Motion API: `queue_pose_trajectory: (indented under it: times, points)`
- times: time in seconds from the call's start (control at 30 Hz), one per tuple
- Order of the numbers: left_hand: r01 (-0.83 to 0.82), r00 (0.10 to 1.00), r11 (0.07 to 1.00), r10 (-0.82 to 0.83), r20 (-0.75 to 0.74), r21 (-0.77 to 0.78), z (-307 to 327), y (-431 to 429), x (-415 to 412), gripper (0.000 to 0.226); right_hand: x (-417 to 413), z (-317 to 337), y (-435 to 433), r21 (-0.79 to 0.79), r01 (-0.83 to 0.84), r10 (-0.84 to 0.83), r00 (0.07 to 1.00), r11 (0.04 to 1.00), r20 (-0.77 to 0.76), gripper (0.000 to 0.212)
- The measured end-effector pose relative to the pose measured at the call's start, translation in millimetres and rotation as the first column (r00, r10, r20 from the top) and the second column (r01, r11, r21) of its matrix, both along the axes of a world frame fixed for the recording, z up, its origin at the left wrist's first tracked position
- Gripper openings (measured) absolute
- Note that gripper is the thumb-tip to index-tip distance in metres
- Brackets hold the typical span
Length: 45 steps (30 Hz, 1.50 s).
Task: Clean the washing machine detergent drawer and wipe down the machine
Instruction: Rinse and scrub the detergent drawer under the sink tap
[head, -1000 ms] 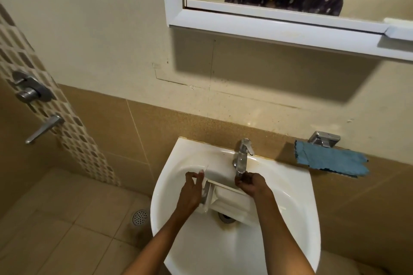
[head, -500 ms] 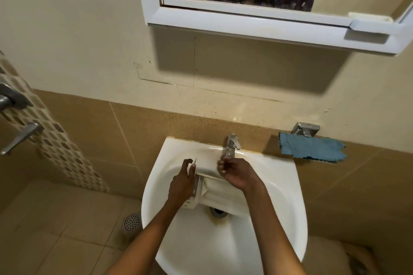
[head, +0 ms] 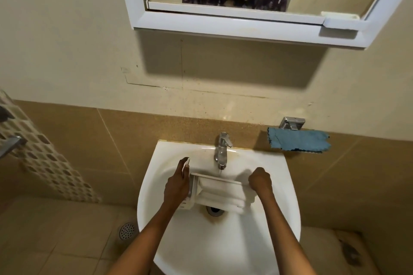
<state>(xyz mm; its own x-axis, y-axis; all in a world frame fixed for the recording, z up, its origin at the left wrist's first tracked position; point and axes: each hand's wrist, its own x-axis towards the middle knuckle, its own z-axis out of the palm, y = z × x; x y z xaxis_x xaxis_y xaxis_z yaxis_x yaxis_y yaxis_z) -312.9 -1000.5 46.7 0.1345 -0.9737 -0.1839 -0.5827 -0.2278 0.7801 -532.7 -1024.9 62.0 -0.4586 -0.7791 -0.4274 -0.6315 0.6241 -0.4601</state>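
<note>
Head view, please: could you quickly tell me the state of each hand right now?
Left hand: closed, gripping the left end of the detergent drawer.
Right hand: fingers curled at the drawer's right end, apparently gripping it.

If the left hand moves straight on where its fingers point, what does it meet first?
The left hand would probably meet the sink's back rim first, left of the tap; depth is unclear.

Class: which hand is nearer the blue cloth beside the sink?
Right. The right hand is below and left of the blue cloth; the left hand is farther left, across the detergent drawer.
</note>
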Motion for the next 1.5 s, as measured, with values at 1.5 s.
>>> queue_pose_trajectory:
  times: [1.5]
  points:
    - [0.155, 0.855, 0.969, -0.034, 0.518, -0.191, 64.6, 7.7, -38.8, 0.044, 35.9, -55.3, -2.3, -0.133, -0.007, 0.100, 0.694, 0.991, 0.713, 0.021]
